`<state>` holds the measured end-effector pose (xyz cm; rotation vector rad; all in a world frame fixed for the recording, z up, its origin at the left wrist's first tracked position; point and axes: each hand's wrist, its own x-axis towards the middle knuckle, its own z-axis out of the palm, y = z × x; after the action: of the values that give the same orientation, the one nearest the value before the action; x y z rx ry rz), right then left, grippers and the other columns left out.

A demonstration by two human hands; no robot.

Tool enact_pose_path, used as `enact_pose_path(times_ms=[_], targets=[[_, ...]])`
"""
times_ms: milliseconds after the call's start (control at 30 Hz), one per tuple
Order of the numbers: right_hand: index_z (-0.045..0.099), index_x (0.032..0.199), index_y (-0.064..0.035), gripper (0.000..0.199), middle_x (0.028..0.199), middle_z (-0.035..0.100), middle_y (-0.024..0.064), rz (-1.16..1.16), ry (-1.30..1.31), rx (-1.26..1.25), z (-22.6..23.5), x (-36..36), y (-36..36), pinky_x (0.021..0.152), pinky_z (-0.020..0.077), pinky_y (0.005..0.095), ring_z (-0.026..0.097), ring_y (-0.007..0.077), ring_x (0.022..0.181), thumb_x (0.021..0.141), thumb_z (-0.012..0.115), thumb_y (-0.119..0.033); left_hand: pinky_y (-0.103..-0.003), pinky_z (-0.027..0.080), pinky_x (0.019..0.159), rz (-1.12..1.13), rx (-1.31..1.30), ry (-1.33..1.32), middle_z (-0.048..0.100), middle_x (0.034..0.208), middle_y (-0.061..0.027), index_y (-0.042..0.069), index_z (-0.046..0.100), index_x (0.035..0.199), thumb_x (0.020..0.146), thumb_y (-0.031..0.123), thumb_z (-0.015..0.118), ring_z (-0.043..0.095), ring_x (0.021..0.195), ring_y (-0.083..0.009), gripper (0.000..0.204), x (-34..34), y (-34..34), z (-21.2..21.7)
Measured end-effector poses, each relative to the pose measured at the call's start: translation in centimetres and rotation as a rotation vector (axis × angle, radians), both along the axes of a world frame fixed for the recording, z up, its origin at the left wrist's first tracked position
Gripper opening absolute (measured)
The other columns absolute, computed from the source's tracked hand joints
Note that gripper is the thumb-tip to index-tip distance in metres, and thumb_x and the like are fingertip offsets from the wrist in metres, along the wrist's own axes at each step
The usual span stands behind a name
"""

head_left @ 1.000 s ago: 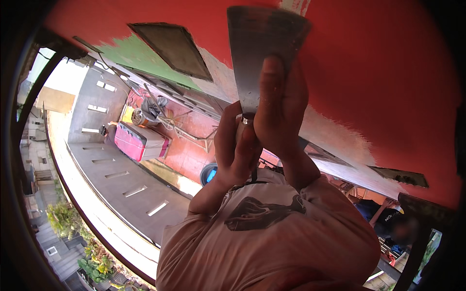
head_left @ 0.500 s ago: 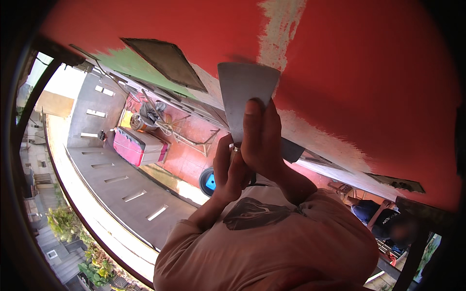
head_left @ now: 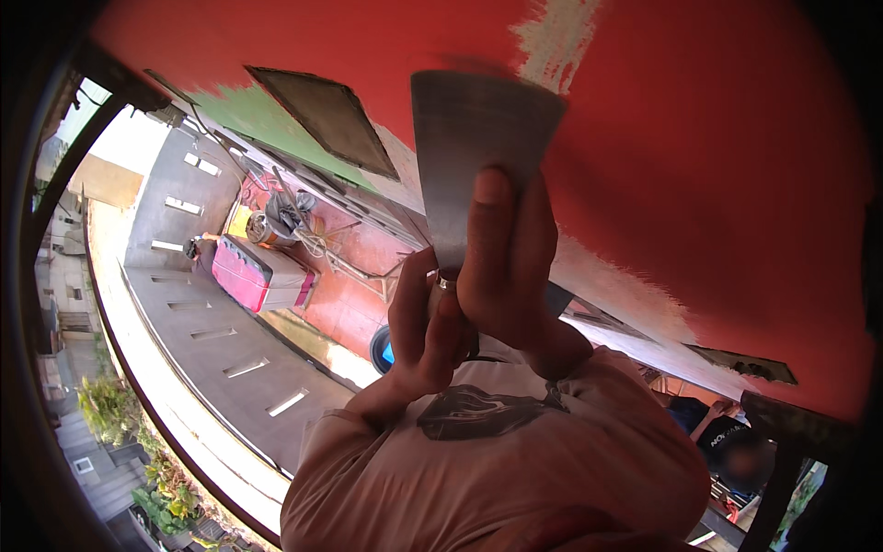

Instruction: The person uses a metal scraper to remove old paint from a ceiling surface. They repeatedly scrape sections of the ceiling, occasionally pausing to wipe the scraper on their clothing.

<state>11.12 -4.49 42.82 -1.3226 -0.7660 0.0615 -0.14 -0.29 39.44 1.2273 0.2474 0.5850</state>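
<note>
Red wall (head_left: 717, 166) behind, right hand (head_left: 506, 267) and left hand (head_left: 428, 322) clasp wide scraper blade (head_left: 474, 147) pressed flat above them.

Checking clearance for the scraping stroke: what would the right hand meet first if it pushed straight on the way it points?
Probably the red wall: the right hand presses the wide scraper blade toward it, though whether they already touch is unclear.

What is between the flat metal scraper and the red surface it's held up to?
Nothing visible. Both hands, the right hand and the left hand, grip the scraper at its lower part, and its wide edge lies up against the red surface, beside a pale scraped patch.
</note>
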Motion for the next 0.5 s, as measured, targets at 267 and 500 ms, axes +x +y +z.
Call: enact_pose_path(times_ms=[267,500], targets=[[0.048,0.127,0.0056,0.033,0.112,0.061,0.0129,-0.601,-0.647,-0.099,-0.8,-0.3,2.1,0.072,0.0503,0.0284,0.06,0.0142,0.091,0.106,0.042,-0.019,-0.021,0.029,0.049,-0.111,0.002,-0.006,0.054,0.068,-0.0004,-0.008,0.033,0.136,0.1,0.021,0.042,0.041,0.052,-0.0031,0.047,-2.1,1.3,1.9],[0.05,0.124,0.0005,0.032,0.099,0.059,0.0035,-0.084,-0.001,0.127,0.7,-0.6,1.6,0.066,0.0445,0.025,0.054,0.0078,0.081,0.106,0.039,-0.024,-0.02,0.027,0.046,-0.131,-0.044,-0.111,0.05,0.067,0.0027,-0.006,0.036,0.135,0.1,0.031,0.047,0.04,0.05,-0.0019,0.052,-0.7,1.3,1.2]])
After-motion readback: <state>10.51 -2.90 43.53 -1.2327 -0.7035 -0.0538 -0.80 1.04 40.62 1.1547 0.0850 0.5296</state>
